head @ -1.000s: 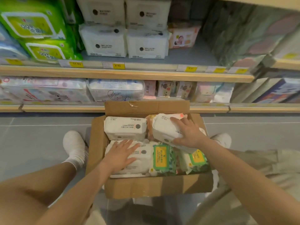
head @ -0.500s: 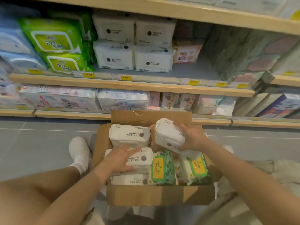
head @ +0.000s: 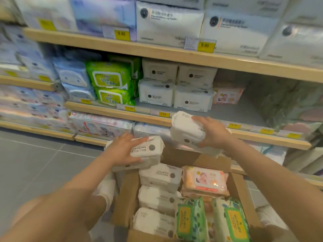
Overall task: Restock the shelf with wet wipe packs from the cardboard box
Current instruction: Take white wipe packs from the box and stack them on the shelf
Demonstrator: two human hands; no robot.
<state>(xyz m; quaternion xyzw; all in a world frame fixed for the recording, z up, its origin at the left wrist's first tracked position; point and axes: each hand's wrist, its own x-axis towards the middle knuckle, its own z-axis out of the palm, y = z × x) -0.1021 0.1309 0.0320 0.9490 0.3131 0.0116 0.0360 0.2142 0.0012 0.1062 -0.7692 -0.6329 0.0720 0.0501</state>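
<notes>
While both arms reach forward from the bottom of the frame, the left hand (head: pixel 122 151) grips a white pack of wipes (head: pixel 145 152) just left of centre, fingers spread over its top and the thumb curled under its near edge. The right hand (head: pixel 212 132) holds a second white pack (head: pixel 187 132) right of centre, tilted, with fingers wrapped over its right end. Both packs are lifted clear above the open cardboard box (head: pixel 241 193) at lower centre and sit in front of the wooden shelf edge (head: pixel 122 113). Inside the box lie more white packs (head: pixel 160 177) in a column on the left, an orange pack (head: pixel 205 180) to their right, and green packs (head: pixel 190 220) nearest the bottom edge. On the middle shelf, white packs (head: pixel 174 86) are stacked two high beside bright green ones (head: pixel 109 79), with yellow price tags (head: pixel 163 114) along the edge.
</notes>
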